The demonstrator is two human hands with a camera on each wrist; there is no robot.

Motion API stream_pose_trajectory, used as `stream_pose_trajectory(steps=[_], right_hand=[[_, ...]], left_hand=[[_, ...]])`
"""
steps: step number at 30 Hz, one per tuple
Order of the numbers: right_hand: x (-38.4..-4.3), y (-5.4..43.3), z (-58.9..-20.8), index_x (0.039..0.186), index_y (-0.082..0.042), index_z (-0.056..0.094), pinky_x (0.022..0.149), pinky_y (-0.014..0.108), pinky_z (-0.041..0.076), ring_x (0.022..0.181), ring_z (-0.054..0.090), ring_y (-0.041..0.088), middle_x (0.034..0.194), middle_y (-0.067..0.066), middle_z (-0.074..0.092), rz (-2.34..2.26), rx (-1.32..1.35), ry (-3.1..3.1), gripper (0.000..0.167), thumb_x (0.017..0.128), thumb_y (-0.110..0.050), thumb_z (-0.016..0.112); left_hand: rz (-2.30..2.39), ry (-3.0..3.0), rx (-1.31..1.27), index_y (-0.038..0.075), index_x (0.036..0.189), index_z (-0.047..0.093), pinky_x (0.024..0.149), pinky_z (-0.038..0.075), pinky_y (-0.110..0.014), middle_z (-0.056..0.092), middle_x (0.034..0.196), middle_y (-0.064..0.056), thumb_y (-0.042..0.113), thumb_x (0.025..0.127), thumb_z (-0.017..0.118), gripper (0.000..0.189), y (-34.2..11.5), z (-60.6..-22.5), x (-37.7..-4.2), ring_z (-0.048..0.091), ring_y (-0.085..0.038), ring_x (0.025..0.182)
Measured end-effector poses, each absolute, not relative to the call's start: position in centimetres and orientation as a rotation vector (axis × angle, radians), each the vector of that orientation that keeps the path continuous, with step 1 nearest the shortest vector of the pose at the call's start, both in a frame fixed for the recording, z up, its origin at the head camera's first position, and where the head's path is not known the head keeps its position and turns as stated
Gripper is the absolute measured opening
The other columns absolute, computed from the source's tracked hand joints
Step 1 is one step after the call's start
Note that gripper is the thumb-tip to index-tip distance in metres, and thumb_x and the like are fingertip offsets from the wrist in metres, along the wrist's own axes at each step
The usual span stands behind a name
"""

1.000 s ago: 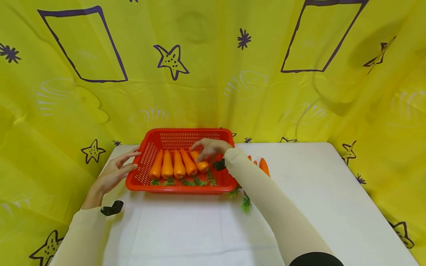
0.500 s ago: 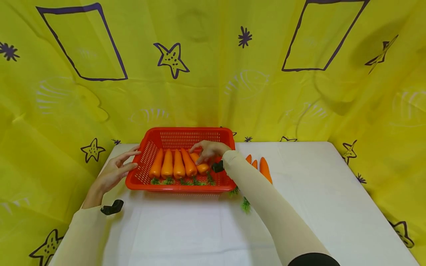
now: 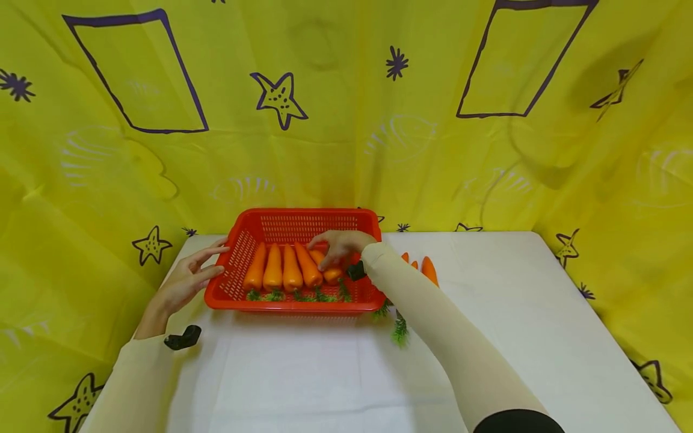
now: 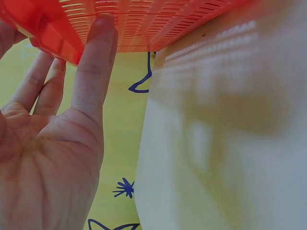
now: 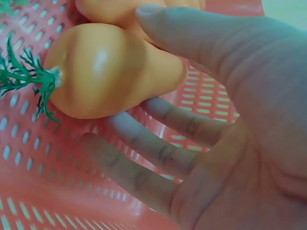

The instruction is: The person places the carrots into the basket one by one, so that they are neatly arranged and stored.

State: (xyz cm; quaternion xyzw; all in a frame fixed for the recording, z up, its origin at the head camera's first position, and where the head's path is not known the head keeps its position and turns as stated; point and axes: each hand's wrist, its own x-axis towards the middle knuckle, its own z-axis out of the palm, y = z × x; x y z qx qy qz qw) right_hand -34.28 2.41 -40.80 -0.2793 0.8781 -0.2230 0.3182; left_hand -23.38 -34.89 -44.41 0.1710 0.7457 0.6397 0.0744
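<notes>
My left hand point(image 3: 186, 279) rests at the left end of a red plastic basket point(image 3: 303, 307). Its straight fingers and thumb point(image 4: 93, 62) touch the outside of the slotted wall. Inside the basket, orange carrots with green feathery tops lie side by side, narrow ends away from me. My right hand point(image 3: 342, 246) is over the rightmost carrot point(image 5: 100, 69), fingers extended along one side of it. The thumb point(image 5: 177, 31) lies across its other side, with the tip by the neighbouring carrot point(image 5: 108, 9). In the head view, this hand partly hides the rightmost carrot.
More carrots point(image 3: 429, 270) lie on the white table point(image 3: 292, 373) just right of the basket, partly behind my right sleeve. A green carrot top point(image 3: 400, 329) sticks out below the sleeve. Yellow patterned curtains point(image 3: 335, 162) stand behind and at both sides.
My right hand has shifted slightly toward me, and the rightmost carrot has moved a little with it. My left hand stays at the basket's left end.
</notes>
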Motion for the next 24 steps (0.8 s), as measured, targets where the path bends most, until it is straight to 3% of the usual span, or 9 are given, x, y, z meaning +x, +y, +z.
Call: stream_pose_trajectory(steps=[2, 6, 11, 20, 24], right_hand=[[-34.1, 2.4, -40.4, 0.152, -0.024, 0.051, 0.102, 0.037, 0.045, 0.133, 0.043, 0.022, 0.162, 0.008, 0.035, -0.522, -0.761, 2.333, 0.065, 0.093, -0.024, 0.078], [-33.8, 2.5, -39.7, 0.155, -0.024, 0.047, 0.103, 0.039, 0.046, 0.134, 0.044, 0.026, 0.163, 0.008, 0.034, -0.448, -0.78, 2.334, 0.067, 0.095, -0.024, 0.076], [-33.2, 3.0, -38.4, 0.157, -0.021, 0.043, 0.115, 0.044, 0.038, 0.139, 0.046, 0.027, 0.163, 0.007, 0.036, -0.307, -0.909, 2.375, 0.069, 0.096, -0.028, 0.075], [-32.1, 5.3, -35.8, 0.155, -0.017, 0.045, 0.104, 0.047, 0.048, 0.129, 0.055, 0.034, 0.142, 0.018, 0.057, -0.407, -1.084, 2.453, 0.066, 0.096, -0.027, 0.074], [-31.4, 6.8, -34.8, 0.154, -0.015, 0.046, 0.1, 0.044, 0.049, 0.12, 0.06, 0.032, 0.14, 0.016, 0.059, -0.461, -1.174, 2.511, 0.066, 0.096, -0.029, 0.074]], left_hand=[[1.93, 2.229, 0.521, -0.005, 0.148, 0.046, 0.099, 0.051, -0.02, 0.02, 0.171, -0.005, 0.002, 0.105, 0.055, 0.045, -34.9, -44.5, -23.4, 0.021, -0.022, 0.153], [1.943, 2.217, 0.535, -0.004, 0.148, 0.047, 0.099, 0.051, -0.021, 0.021, 0.17, -0.005, 0.0, 0.104, 0.054, 0.044, -35.0, -44.5, -23.3, 0.024, -0.019, 0.151], [1.94, 2.213, 0.54, -0.003, 0.148, 0.047, 0.099, 0.051, -0.021, 0.021, 0.17, -0.003, 0.001, 0.105, 0.054, 0.044, -35.1, -44.6, -23.4, 0.024, -0.018, 0.151], [1.929, 2.228, 0.535, -0.005, 0.149, 0.045, 0.099, 0.051, -0.021, 0.019, 0.171, -0.005, 0.001, 0.105, 0.054, 0.045, -35.2, -44.7, -23.5, 0.02, -0.026, 0.153], [1.921, 2.236, 0.535, -0.006, 0.149, 0.045, 0.099, 0.051, -0.021, 0.019, 0.171, -0.005, 0.001, 0.105, 0.054, 0.045, -35.1, -44.6, -23.5, 0.017, -0.03, 0.154]])
